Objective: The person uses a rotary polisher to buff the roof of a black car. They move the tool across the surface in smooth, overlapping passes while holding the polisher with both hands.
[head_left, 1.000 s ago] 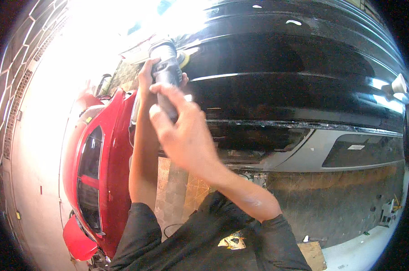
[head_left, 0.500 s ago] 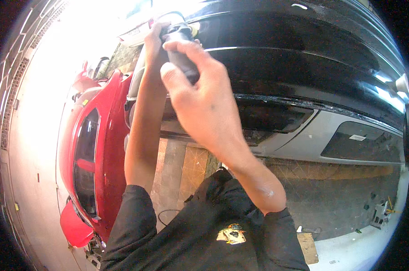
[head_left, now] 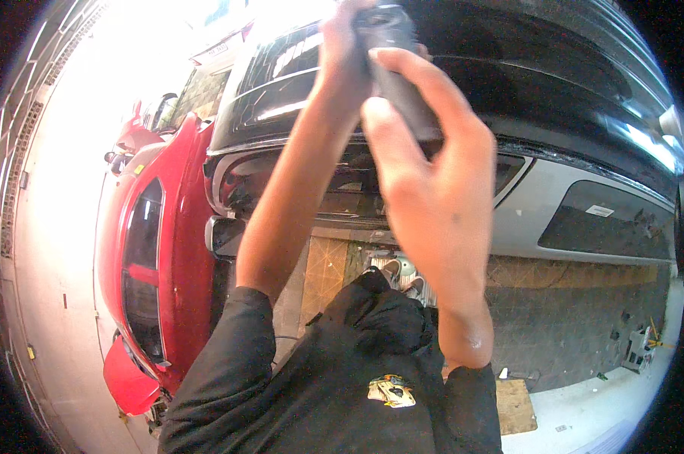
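Note:
Over the glossy black roof (head_left: 531,83) of a car, both my hands are on a dark, thick-bodied polisher (head_left: 408,102). My right hand (head_left: 449,170) wraps its rear body, with thumb and forefinger along either side. At the front end, near the top of the picture, my left hand (head_left: 347,41) is closed on the tool's head; its fingers are partly hidden and smeared by motion. The working face of the tool is out of sight. Below the roof edge are the car's dark side windows and a grey panel (head_left: 508,227).
A red car (head_left: 184,265) stands at the left, close to the black car's side mirror (head_left: 225,236). My shoes (head_left: 402,268) are on the tiled floor (head_left: 561,318) beside the car. A wooden board (head_left: 514,406) and a grey machine (head_left: 639,349) lie at the lower right.
Both hands and the polisher have moved to the right along the roof. The left side of the roof, the windows and the mirror now show more.

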Available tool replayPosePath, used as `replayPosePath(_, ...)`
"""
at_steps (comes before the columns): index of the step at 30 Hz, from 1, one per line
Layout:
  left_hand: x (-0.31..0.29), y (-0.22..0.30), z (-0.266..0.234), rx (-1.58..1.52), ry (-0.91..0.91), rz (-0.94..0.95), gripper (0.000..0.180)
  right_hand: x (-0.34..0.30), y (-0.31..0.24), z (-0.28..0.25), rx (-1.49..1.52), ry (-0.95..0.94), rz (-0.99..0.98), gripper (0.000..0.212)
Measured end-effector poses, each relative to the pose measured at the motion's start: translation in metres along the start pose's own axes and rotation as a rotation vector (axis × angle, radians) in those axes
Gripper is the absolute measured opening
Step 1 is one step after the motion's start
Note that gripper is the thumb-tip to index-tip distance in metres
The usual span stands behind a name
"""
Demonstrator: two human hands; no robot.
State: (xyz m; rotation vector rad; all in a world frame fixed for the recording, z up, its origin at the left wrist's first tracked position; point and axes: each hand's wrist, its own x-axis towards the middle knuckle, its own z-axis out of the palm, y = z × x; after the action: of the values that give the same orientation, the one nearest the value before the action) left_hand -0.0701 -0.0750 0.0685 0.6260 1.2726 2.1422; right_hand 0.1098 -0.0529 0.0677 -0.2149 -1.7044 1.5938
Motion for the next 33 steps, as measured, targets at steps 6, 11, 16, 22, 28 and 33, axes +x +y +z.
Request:
replayPosePath(6,0.027,-0.053,0.073,0.069,-0.185,0.219,0.038,-0.01,-0.006,-0.04,-0.339,0.228,-0.043,0.031)
replayPosePath(11,0.046,-0.063,0.087,-0.234,-0.288,-0.114,0.045,-0.002,0.033,-0.043,-0.35,0.278,-0.163,0.033)
replayPosePath(16,0.062,-0.06,0.054,-0.104,-0.184,-0.071,0.044,0.013,0.056,-0.032,-0.316,0.142,-0.154,0.032)
replayPosePath(22,0.048,-0.01,-0.035,0.096,-0.041,0.009,0.046,0.031,0.061,0.034,-0.082,0.016,-0.121,0.03)
replayPosePath(28,0.008,0.035,-0.09,-0.124,-0.081,0.06,0.041,0.04,0.06,0.076,-0.001,-0.185,0.108,0.027)
replayPosePath(33,0.018,0.03,-0.111,0.111,0.127,0.21,0.037,0.045,0.064,0.081,0.068,-0.193,0.023,0.026)
